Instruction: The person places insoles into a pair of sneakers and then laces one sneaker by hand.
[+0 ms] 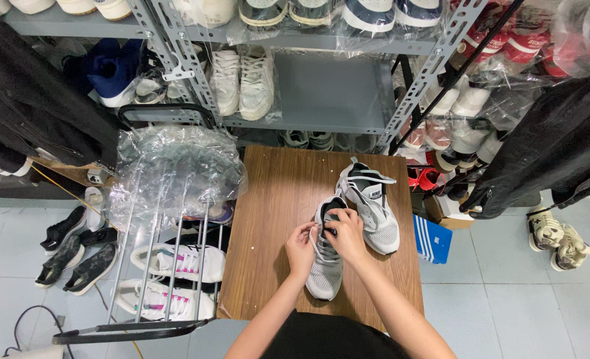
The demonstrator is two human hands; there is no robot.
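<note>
Both hands pinched on laces of grey sneaker (324, 256) on counter (268, 219): left hand (301, 249) grips lace at eyelet side, right hand (345, 234) over tongue. Best keep tension even, shoe flat. Second sneaker (372, 206) just beyond right hand, touching; plastic-covered shoe rack (168, 266) left of left hand.
</note>
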